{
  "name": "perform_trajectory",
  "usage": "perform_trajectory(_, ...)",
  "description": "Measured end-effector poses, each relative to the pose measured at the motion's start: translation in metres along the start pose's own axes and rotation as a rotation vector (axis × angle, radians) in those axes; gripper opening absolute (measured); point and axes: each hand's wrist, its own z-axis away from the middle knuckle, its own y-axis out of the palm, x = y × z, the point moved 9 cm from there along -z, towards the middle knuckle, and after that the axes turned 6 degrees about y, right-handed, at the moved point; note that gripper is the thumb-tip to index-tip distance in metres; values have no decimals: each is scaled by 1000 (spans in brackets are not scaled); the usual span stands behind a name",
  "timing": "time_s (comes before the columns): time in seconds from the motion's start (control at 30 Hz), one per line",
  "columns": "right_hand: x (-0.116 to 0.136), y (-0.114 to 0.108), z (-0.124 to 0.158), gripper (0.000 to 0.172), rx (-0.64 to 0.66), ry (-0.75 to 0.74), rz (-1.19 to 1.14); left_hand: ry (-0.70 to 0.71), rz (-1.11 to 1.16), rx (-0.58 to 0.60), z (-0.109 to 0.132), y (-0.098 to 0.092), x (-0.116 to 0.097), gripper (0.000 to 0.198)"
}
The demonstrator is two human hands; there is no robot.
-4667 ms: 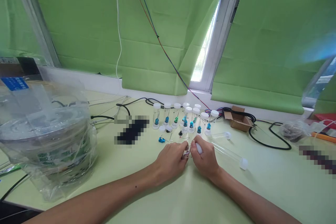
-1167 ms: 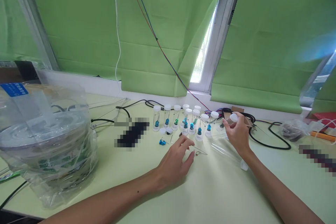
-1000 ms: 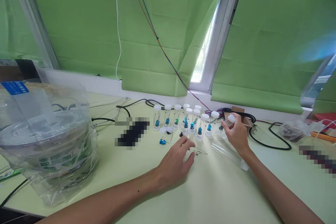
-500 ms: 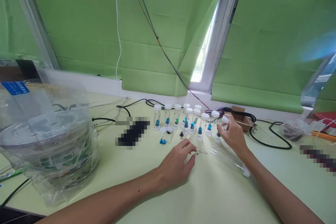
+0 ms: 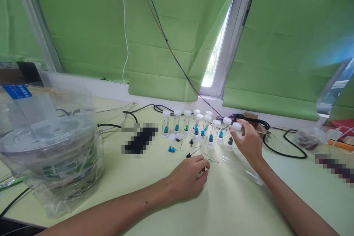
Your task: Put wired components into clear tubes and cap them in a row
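Note:
Thumb and fingers of my right hand (image 5: 249, 141) are closed around the white cap of a clear vial (image 5: 230, 143) with a dark fitting inside. My left hand (image 5: 190, 175) rests low over the table, fingers curled in towards the thumb; what they hold, if anything, is hidden. Just beyond its fingertips lie thin bent metal wires (image 5: 211, 158) and a black fitting (image 5: 189, 155) with a thin stem. Several capped vials (image 5: 210, 141) with blue or green fittings stand upright to the left of the right hand. A loose blue fitting (image 5: 172, 149) lies in front of them.
A large plastic-wrapped spool (image 5: 47, 147) stands at the left. Loose white caps (image 5: 172, 137) lie by the vials. A clear tube (image 5: 240, 169) lies near my right forearm. Black cables (image 5: 287, 153) and a cardboard box (image 5: 251, 116) are along the back, below green blinds (image 5: 171, 62).
My left hand has shifted slightly right and down, uncovering the black fitting near its knuckles. The right hand has moved slightly right, its fingers still at the vial's cap; the dark fitting inside shows more clearly.

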Motion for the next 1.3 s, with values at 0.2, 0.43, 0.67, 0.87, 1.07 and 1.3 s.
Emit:
perform_trajectory(0.2, 8, -32, 2, 30, -245, 14, -160, -98, -106, -88, -3, -18, 24, 17)
perform_trajectory(0.43, 70, -25, 31, 9, -21, -286, -367, -310, -367, -162, -8, -59, 68, 24)
perform_trajectory(0.67, 106, 20, 75, 16, 504, -391, -374, -407, -500, -81, -5, -61, 92, 29)
perform_trajectory(0.87, 104, 40, 91, 33, 693, -366, -373, -370, -490, -50, -5, -53, 101, 27)
perform_trajectory(1.07, 105, 47, 99, 34, 736, -414, -389, -348, -501, -30, -5, -48, 99, 26)
perform_trajectory(1.3, 110, 50, 105, 30, 777, -424, -421, -345, -442, -24, -4, -44, 95, 17)
